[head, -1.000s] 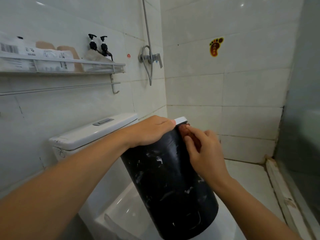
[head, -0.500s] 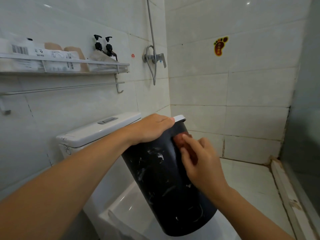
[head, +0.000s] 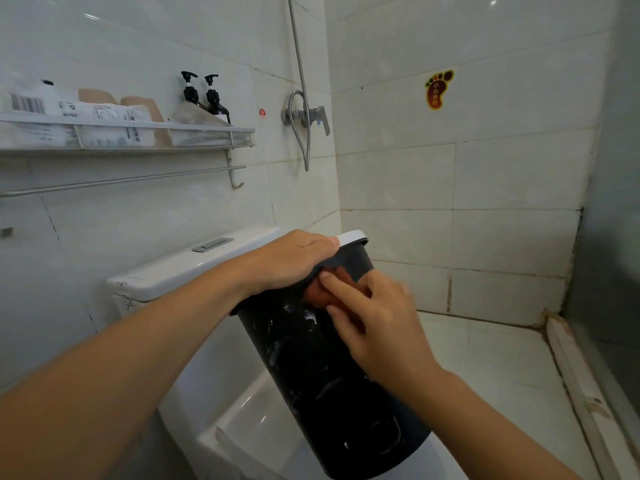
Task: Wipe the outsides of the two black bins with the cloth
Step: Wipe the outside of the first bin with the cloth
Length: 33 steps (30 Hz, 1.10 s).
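Observation:
A black bin [head: 322,382] with white marbling and a white rim stands tilted on the closed toilet lid. My left hand [head: 291,261] grips its top rim from the left. My right hand [head: 374,323] presses a reddish-brown cloth [head: 341,277] against the bin's upper side, just under my left hand. Most of the cloth is hidden under my fingers. Only one bin is in view.
The white toilet [head: 194,265] has its cistern against the left wall. A wall shelf [head: 138,133] with packets and two pump bottles [head: 204,95] hangs above, with a towel rail below it. The shower valve and hose [head: 304,116] sit near the corner. A glass partition [head: 609,237] stands at the right.
My right hand has slid the cloth leftward across the bin's upper side, up under my left hand. The left hand keeps its hold on the rim.

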Tool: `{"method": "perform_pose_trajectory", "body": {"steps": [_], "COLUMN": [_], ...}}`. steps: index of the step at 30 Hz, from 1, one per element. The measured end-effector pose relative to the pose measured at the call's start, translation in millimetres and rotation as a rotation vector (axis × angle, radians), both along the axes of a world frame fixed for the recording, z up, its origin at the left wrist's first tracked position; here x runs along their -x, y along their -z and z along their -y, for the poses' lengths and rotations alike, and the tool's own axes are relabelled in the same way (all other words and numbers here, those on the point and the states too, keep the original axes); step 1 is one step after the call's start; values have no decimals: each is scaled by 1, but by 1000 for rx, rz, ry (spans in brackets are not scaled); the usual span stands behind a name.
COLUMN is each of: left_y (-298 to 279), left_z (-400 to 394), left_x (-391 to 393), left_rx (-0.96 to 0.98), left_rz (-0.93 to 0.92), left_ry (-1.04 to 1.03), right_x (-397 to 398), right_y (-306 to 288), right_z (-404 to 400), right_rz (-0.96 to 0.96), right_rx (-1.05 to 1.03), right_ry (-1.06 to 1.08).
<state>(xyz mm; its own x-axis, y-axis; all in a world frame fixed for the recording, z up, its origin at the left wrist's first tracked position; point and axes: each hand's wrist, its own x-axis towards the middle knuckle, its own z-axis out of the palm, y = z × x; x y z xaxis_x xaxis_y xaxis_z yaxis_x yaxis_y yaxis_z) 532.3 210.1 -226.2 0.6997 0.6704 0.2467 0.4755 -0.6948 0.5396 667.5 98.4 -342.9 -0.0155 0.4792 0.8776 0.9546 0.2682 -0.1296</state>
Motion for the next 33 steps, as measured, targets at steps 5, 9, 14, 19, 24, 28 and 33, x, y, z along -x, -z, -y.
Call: {"method": "perform_pose_trajectory", "body": {"steps": [5,9,14,19,24,28,33], "left_y": [2,1,3,4,-6,-11,6], "left_z": [1,-1,-7,-15,-25,-27,-30], "left_x": [4,3,1,1,10,5,-1], "left_rx": [32,31,82,81,136,-68,-339], "left_rz": [31,20,30,38,-73,-65,-49], "left_ry": [14,12,14,-15,-22,-60,-95], "right_x": [-15,-7,-16,-11,-8,1,3], "right_y": [-14,-1,-3,10,12,18,29], "right_z": [-11,-2,-7,0,2,6,11], "right_rz": [-341,-24,-309,-61,-191,-60,150], "right_rx": [-16,-15,-11,9,34,33,63], "right_ry": [102,-47,45,-5,30,76,72]}}
